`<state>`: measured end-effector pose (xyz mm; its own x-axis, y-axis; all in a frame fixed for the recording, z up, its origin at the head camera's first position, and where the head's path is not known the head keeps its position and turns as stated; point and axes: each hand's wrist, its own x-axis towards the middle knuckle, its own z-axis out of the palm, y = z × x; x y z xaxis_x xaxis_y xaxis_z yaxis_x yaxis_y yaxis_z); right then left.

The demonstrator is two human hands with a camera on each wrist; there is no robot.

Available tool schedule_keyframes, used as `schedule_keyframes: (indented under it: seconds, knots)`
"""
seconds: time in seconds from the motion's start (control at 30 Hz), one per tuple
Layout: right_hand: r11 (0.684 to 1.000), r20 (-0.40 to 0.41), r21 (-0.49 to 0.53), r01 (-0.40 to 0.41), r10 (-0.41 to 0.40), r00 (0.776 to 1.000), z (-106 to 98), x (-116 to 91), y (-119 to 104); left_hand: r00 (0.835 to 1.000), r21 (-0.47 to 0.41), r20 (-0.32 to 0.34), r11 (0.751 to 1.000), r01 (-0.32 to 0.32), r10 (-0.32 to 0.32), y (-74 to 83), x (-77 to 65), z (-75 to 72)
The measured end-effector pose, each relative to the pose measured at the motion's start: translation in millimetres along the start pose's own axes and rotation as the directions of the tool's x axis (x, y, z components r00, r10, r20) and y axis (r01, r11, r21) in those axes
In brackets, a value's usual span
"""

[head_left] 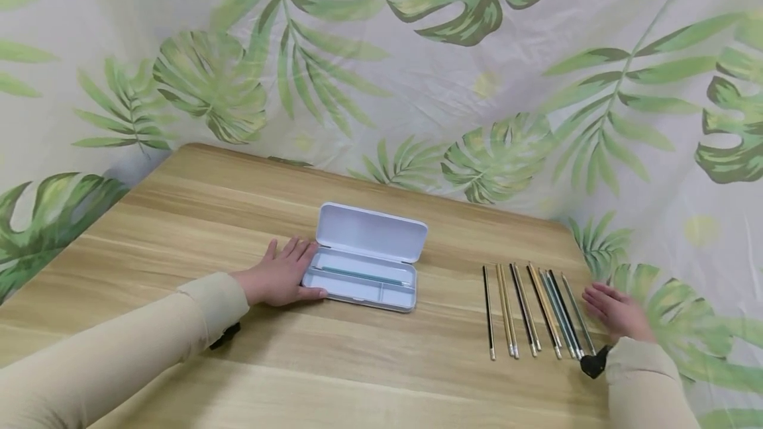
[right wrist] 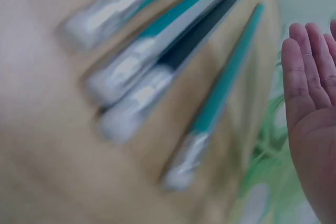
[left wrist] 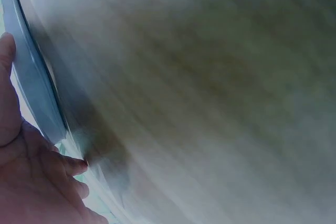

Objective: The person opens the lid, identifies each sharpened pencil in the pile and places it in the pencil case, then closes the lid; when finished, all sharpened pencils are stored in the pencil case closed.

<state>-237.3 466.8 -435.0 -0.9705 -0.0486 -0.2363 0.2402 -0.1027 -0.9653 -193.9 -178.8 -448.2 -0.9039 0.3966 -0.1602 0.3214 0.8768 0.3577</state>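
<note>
A pale blue-lilac pencil case lies on the table with its lid raised. One teal pencil rests lengthwise inside it. At the case's left end, my left hand is spread with straight fingers; the left wrist view has the thumb against the case wall. Several pencils, among them a black pencil and a teal pencil, lie in a loose row at the right. Beside the row's right end, my right hand holds nothing, its fingers extended and together.
The wooden table has its back edge against a leaf-printed cloth. Its right edge runs close to my right hand. Bare wood lies between the case and the row of pencils, whose eraser ends point toward me.
</note>
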Motion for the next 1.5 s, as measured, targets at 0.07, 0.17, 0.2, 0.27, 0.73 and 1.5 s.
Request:
schedule_keyframes:
  seconds: [0.07, 0.17, 0.2, 0.27, 0.73, 1.5]
  knots:
    - [1.000, 0.015, -0.019, -0.015, 0.016, 1.000, -0.6, 1.2, 4.0, 1.000, 0.002, -0.008, 1.000, 0.008, -0.008, -2.3, -1.4, 0.1]
    - [0.995, -0.013, -0.096, -0.034, 0.033, 0.999, 2.6, 4.3, 9.8, 1.000, 0.017, -0.014, 1.000, 0.016, -0.016, -4.1, -3.8, -0.2]
    - [0.992, -0.038, -0.122, -0.043, 0.039, 0.999, 3.8, 4.9, 11.5, 1.000, 0.020, -0.013, 1.000, 0.016, -0.016, -4.3, -4.4, -0.3]
    - [0.986, -0.083, -0.156, -0.056, 0.044, 0.996, 5.0, 6.0, 15.2, 1.000, 0.022, -0.011, 1.000, 0.013, -0.012, -4.0, -4.9, -0.9]
    - [0.739, -0.194, -0.656, -0.152, 0.029, 0.981, -5.3, -5.5, 19.7, 1.000, -0.035, 0.023, 0.999, 0.004, -0.003, 2.6, -2.0, 7.1]
    - [0.545, -0.179, -0.826, -0.142, -0.015, 0.984, 1.4, 2.5, 15.9, 1.000, -0.044, 0.022, 0.999, 0.001, 0.000, 4.2, -2.3, 0.5]
